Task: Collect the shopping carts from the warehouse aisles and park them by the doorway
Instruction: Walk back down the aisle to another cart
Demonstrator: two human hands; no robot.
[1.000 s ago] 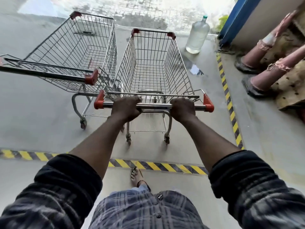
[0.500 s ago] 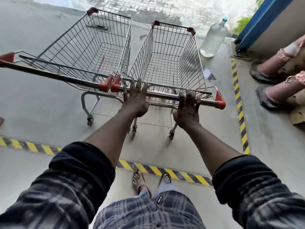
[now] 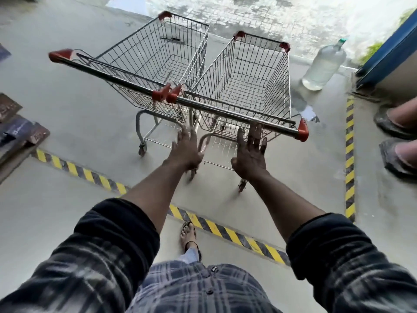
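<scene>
Right cart (image 3: 248,86) sits flush beside left cart (image 3: 158,53), handles aligned for parking. Left hand (image 3: 185,152), right hand (image 3: 249,157) spread, holding nothing; right fingertips (image 3: 254,130) maybe brushing handle (image 3: 225,112).

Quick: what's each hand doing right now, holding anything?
Left hand: open, fingers spread, holding nothing.
Right hand: open, fingertips by the cart handle, not gripping it.

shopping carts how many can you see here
2. The left cart and the right cart stand side by side inside the striped floor tape, their red handle ends nearly touching. More may be out of frame.
</scene>
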